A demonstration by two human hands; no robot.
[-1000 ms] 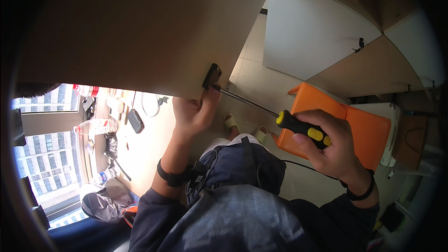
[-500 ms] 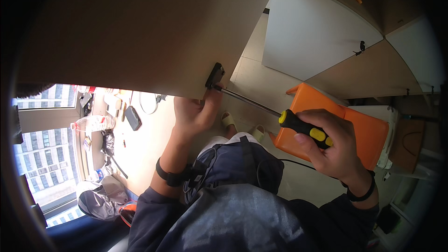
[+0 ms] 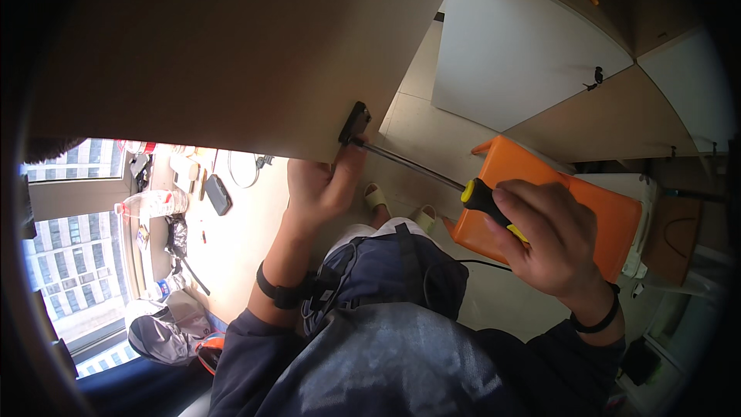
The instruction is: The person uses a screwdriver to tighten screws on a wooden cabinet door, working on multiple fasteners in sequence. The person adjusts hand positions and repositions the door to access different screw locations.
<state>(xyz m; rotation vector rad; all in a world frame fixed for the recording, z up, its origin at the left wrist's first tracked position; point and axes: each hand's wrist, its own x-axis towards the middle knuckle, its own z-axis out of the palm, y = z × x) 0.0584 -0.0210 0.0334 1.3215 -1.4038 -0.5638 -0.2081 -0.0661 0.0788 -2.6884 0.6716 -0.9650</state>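
Observation:
My right hand is wrapped round the black and yellow handle of a screwdriver. Its long metal shaft slants up and left to a black fitting on the brown cabinet door. The tip meets the fitting's lower end, though the contact point is partly covered by a thumb. That thumb belongs to my left hand, closed at the door's lower edge just below the fitting. Its other fingers are partly hidden, and they seem to grip the door's edge.
An orange stool stands to the right, under my right hand. A white door panel with keys is at the upper right. To the left, a clear plastic bottle, a dark case and a grey bag lie near the window.
My right hand has turned on the screwdriver handle, its fingers now covering more of the yellow grip. My left hand and the fitting stay in place.

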